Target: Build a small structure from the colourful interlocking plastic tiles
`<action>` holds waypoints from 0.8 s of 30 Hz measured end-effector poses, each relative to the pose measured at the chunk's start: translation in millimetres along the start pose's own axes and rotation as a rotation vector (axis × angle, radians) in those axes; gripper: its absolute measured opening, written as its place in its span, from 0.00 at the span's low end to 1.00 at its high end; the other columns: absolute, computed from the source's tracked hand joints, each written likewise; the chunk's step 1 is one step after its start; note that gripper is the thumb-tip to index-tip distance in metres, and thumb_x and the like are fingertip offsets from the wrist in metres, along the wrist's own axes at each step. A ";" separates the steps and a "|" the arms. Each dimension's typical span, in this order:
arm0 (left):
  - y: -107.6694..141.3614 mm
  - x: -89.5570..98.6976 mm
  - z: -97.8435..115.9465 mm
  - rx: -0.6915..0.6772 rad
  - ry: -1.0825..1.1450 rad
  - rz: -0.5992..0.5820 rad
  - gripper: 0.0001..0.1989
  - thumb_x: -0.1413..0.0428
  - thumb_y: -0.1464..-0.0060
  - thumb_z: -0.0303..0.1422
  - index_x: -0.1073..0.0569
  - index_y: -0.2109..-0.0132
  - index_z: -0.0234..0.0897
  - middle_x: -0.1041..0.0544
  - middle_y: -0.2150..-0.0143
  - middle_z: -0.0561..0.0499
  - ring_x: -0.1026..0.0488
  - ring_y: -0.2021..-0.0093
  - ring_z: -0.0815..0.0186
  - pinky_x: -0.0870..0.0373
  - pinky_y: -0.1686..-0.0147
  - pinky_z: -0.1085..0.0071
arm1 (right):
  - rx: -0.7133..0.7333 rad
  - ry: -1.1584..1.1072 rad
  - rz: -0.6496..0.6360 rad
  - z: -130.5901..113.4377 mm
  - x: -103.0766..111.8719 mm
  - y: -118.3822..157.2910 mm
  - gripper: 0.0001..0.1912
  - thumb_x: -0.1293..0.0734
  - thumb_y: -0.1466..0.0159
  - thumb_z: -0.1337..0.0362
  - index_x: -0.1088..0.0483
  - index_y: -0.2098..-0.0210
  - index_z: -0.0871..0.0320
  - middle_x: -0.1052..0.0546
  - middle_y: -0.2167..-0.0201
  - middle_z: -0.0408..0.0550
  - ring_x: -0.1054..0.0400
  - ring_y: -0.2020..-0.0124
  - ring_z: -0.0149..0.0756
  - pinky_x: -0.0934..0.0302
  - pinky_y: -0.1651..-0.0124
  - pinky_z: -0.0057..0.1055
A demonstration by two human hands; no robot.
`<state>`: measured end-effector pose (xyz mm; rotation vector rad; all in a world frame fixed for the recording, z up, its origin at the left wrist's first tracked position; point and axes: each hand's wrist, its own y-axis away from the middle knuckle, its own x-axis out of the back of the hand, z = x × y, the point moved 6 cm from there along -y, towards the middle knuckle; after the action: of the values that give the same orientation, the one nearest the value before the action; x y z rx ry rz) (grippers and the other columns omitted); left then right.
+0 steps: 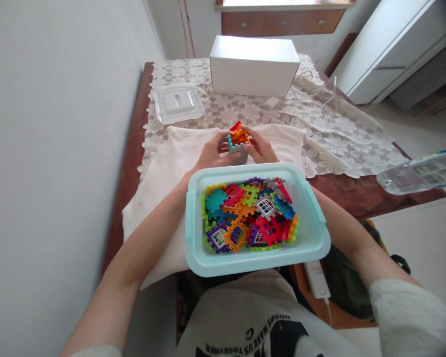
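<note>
Between my two hands, just past the bin, is a small box built of interlocking plastic panels [239,148], grey at the front, teal on the left and orange inside. A red panel sticks up at its top. My left hand [213,149] is closed on the box's left side, thumb across the grey front. From the right, my right hand [260,146] grips it too, with its thumb at the front edge. Nearer me, a light teal bin [258,263] holds many loose notched panels [245,210] in several colours, some with window lattices.
A white cloth [159,203] lies under my hands on a lace tablecloth [342,144]. A clear plastic lid [178,102] and a white box [250,77] stand farther back. At right is a clear bottle [419,171]; below it, a power strip [317,280].
</note>
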<state>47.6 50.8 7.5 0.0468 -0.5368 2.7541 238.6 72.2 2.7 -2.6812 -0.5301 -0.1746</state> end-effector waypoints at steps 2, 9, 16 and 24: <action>1.1 0.5 1.4 0.006 0.018 0.003 0.42 0.18 0.49 0.55 0.25 0.35 0.46 0.12 0.35 0.40 0.13 0.35 0.43 0.13 0.37 0.46 | 0.006 -0.026 -0.046 2.4 -0.6 -1.4 0.50 0.23 0.34 0.25 0.27 0.22 0.44 0.22 0.24 0.51 0.22 0.28 0.57 0.24 0.23 0.54; 3.1 13.5 5.8 -0.029 -0.110 0.146 0.45 0.19 0.54 0.62 0.22 0.37 0.44 0.11 0.39 0.39 0.12 0.38 0.42 0.13 0.38 0.42 | -0.021 -0.184 -0.166 3.5 4.6 -7.4 0.50 0.13 0.43 0.34 0.22 0.28 0.44 0.16 0.30 0.51 0.22 0.27 0.61 0.26 0.21 0.61; 3.9 11.0 10.6 -0.015 -0.138 0.153 0.42 0.18 0.53 0.58 0.20 0.39 0.44 0.10 0.43 0.41 0.11 0.40 0.44 0.14 0.39 0.43 | -0.096 -0.211 -0.160 -5.4 5.0 -4.0 0.43 0.09 0.46 0.40 0.16 0.36 0.47 0.14 0.32 0.49 0.19 0.30 0.60 0.29 0.19 0.62; 4.3 12.2 9.0 -0.002 -0.090 0.131 0.44 0.17 0.56 0.56 0.20 0.38 0.44 0.10 0.41 0.41 0.11 0.39 0.44 0.14 0.37 0.43 | -0.105 -0.156 -0.138 -14.5 3.3 -0.1 0.42 0.10 0.46 0.40 0.16 0.37 0.46 0.14 0.34 0.51 0.19 0.31 0.62 0.28 0.19 0.66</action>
<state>34.4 47.6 15.5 0.1408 -0.5863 2.8903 241.0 67.5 16.6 -2.7753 -0.7756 -0.0320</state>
